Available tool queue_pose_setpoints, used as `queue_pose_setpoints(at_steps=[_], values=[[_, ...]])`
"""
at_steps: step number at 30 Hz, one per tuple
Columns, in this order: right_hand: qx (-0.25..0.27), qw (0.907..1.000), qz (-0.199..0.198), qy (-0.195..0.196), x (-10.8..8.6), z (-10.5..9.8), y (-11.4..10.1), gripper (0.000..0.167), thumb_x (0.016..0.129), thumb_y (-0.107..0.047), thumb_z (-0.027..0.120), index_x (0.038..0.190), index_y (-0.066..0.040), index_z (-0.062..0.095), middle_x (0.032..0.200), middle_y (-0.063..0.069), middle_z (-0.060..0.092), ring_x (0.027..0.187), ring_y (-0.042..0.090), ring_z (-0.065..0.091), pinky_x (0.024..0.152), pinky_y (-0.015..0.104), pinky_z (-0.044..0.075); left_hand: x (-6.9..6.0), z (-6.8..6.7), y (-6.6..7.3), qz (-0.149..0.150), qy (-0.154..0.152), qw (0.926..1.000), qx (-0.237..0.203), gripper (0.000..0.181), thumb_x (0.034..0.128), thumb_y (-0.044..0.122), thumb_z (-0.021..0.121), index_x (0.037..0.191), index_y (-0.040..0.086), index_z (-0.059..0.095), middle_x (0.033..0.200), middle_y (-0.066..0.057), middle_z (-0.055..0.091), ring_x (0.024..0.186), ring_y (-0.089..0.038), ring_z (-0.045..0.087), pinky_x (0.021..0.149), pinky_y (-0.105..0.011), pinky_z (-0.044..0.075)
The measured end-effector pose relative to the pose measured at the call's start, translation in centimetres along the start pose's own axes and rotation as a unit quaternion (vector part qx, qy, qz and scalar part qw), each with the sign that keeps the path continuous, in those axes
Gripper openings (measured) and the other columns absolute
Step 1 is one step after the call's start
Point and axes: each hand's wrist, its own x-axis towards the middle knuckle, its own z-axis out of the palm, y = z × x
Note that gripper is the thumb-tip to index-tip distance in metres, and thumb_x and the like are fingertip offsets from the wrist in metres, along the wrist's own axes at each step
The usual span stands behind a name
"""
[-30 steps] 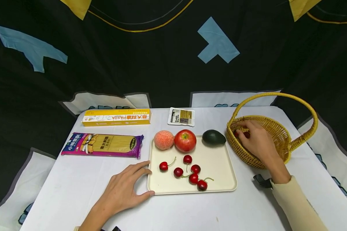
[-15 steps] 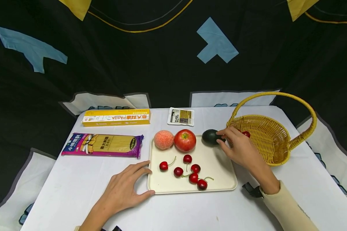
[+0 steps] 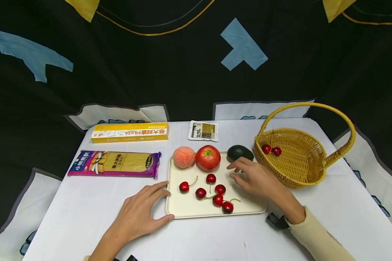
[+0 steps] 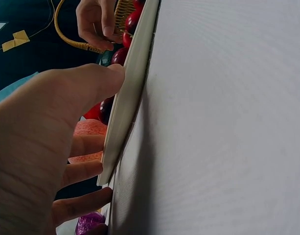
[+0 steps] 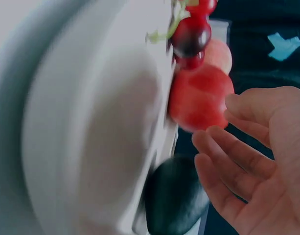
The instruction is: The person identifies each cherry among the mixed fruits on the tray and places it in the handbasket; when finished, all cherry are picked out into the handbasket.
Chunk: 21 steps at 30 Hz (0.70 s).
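A cream tray [image 3: 189, 212] holds a peach-like fruit [image 3: 184, 157], a red apple [image 3: 208, 158], a dark green avocado [image 3: 240, 153] and several cherries [image 3: 227, 207] with stems. My left hand [image 3: 139, 211] rests against the tray's left side, thumb at the near corner and fingers spread along the edge, as the left wrist view also shows. Above the tray's right part hovers my right hand [image 3: 253, 177], holding nothing, its fingers loosely bent between the avocado and the cherries. To its right stands a wicker basket [image 3: 300, 159] with two cherries [image 3: 271, 149] inside.
A purple pack of pasta [image 3: 114, 163] and a yellow pasta box [image 3: 130, 132] lie at the left. A small flat sachet [image 3: 203, 131] is behind the tray. The basket's tall handle [image 3: 341, 119] arches over it at the right.
My right hand has come out of the basket, leftward past the avocado to above the tray. Two cherries now show in the basket. The left hand stays at the tray edge.
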Motion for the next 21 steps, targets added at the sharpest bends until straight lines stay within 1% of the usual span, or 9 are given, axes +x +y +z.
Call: queue_pose_setpoints(at_steps=[3,7,11,16,18,21], values=[[0.019,0.9993,-0.010,-0.030,-0.1,0.5,-0.5,0.023,0.097,-0.017,0.081,0.119,-0.012,0.075,0.114,0.003,0.073,0.091,0.012,0.072,0.074,0.027,0.060,0.0,0.0,0.0,0.001,0.003,1.0000,0.000,0.059,0.0796,0.071,0.084,0.123,0.032,0.073,0.157,0.011,0.057,0.131,-0.017,0.065,0.080,-0.042,0.063],[0.051,0.9964,-0.005,-0.067,-0.4,0.9,-1.2,0.021,0.100,-0.019,0.078,0.120,-0.013,0.076,0.115,-0.002,0.071,0.094,0.007,0.069,0.080,0.027,0.060,0.0,0.1,0.0,0.003,0.006,1.0000,0.001,0.059,0.0793,0.070,0.085,0.123,0.032,0.073,0.157,0.011,0.058,0.131,-0.017,0.064,0.080,-0.042,0.063],[0.068,0.9937,-0.002,-0.089,-0.6,1.2,-1.7,0.022,0.101,-0.022,0.077,0.122,-0.016,0.076,0.117,-0.005,0.070,0.096,0.006,0.068,0.082,0.027,0.059,0.0,0.2,0.0,0.006,0.007,1.0000,0.000,0.060,0.0791,0.069,0.086,0.124,0.032,0.073,0.157,0.010,0.058,0.132,-0.017,0.064,0.080,-0.042,0.064],[0.068,0.9912,-0.013,-0.113,-0.7,1.5,-2.2,0.025,0.102,-0.024,0.077,0.126,-0.018,0.075,0.122,-0.008,0.069,0.095,0.006,0.065,0.081,0.025,0.057,-0.1,0.2,0.1,0.008,0.007,0.9999,0.000,0.060,0.0790,0.068,0.086,0.125,0.031,0.073,0.157,0.009,0.058,0.131,-0.017,0.064,0.079,-0.043,0.064],[0.069,0.9895,-0.020,-0.125,-0.7,1.6,-2.3,0.026,0.102,-0.022,0.076,0.128,-0.019,0.074,0.125,-0.009,0.068,0.098,0.006,0.065,0.082,0.025,0.057,-0.1,0.2,0.1,0.007,0.007,1.0000,0.000,0.060,0.0792,0.068,0.086,0.125,0.031,0.073,0.157,0.009,0.058,0.131,-0.017,0.064,0.079,-0.043,0.064],[0.074,0.9876,-0.041,-0.132,-0.8,1.9,-2.4,0.027,0.103,-0.019,0.075,0.130,-0.020,0.074,0.128,-0.010,0.068,0.103,0.003,0.065,0.085,0.025,0.058,-0.1,0.1,0.1,0.004,0.004,1.0000,-0.001,0.060,0.0789,0.067,0.086,0.125,0.031,0.073,0.157,0.009,0.058,0.131,-0.017,0.064,0.078,-0.042,0.064]])
